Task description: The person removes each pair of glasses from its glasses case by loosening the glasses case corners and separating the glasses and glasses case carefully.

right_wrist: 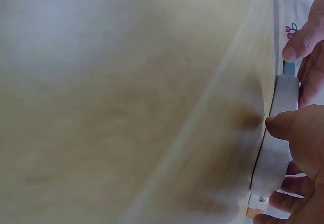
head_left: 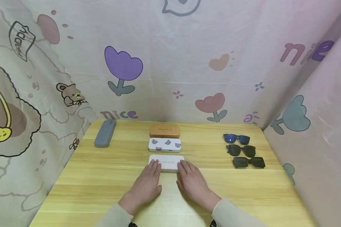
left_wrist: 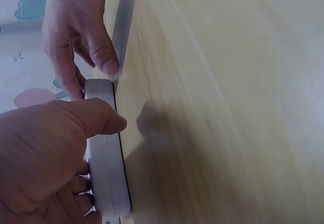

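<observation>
A white glasses case (head_left: 168, 163) with faint lettering on its lid lies closed on the wooden table. My left hand (head_left: 146, 183) rests its straight fingers on the case's left end, thumb held out toward me. On the right end lie the extended fingertips of my right hand (head_left: 194, 183). In the left wrist view the case's side (left_wrist: 107, 168) shows a seam, with the left thumb in front of it. From the right wrist, the same case (right_wrist: 273, 163) appears at the right edge, behind the right thumb.
Behind it sit a bear-print case (head_left: 164, 145) and an orange-brown case (head_left: 164, 131). A grey-blue case (head_left: 105, 134) lies at the back left. At the right are blue-lensed sunglasses (head_left: 230, 138), dark sunglasses (head_left: 234, 150) and black-framed sunglasses (head_left: 242, 162). A printed curtain (head_left: 170, 63) surrounds the table (head_left: 85, 189).
</observation>
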Demonstrator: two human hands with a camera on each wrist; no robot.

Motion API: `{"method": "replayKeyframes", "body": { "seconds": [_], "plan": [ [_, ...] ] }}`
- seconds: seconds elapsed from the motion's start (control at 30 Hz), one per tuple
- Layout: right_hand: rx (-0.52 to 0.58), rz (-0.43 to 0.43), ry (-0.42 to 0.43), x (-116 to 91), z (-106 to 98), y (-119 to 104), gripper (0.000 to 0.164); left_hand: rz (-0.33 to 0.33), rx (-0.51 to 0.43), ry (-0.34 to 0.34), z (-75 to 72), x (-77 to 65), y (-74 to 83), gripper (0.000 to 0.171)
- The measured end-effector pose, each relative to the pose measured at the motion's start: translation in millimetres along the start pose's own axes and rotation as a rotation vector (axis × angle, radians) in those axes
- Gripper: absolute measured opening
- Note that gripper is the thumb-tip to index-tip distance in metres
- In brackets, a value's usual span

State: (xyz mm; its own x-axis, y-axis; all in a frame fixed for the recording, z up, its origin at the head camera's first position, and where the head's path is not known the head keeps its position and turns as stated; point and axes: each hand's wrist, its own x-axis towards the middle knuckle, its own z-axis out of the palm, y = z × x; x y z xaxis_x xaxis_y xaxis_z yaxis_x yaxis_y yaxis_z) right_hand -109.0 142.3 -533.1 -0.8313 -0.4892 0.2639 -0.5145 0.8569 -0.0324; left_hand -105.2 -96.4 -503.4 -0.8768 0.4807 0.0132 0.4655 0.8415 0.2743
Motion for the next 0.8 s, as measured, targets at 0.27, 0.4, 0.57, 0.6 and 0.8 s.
{"method": "replayKeyframes", "body": {
  "seconds": [0.27,0.4,0.57,0.6,0.8],
  "plan": [
    [-0.018,0.007,-0.024,13,3,1,0.070,-0.006,-0.004,-0.011,-2.4,7.1,-10.1,0.080],
    [-0.014,0.011,-0.036,15,5,2,0.070,-0.011,0.000,-0.018,-3.7,8.5,-11.1,0.079],
    [-0.008,-0.002,-0.036,18,5,4,0.070,-0.018,0.003,-0.018,-3.2,9.3,-11.5,0.080],
    [-0.009,-0.004,-0.035,19,5,4,0.070,-0.019,0.004,-0.017,-3.0,9.4,-11.5,0.080],
    [-0.017,-0.005,-0.039,22,6,5,0.071,-0.016,0.002,-0.010,-2.0,9.5,-12.7,0.080]
  ]
}}
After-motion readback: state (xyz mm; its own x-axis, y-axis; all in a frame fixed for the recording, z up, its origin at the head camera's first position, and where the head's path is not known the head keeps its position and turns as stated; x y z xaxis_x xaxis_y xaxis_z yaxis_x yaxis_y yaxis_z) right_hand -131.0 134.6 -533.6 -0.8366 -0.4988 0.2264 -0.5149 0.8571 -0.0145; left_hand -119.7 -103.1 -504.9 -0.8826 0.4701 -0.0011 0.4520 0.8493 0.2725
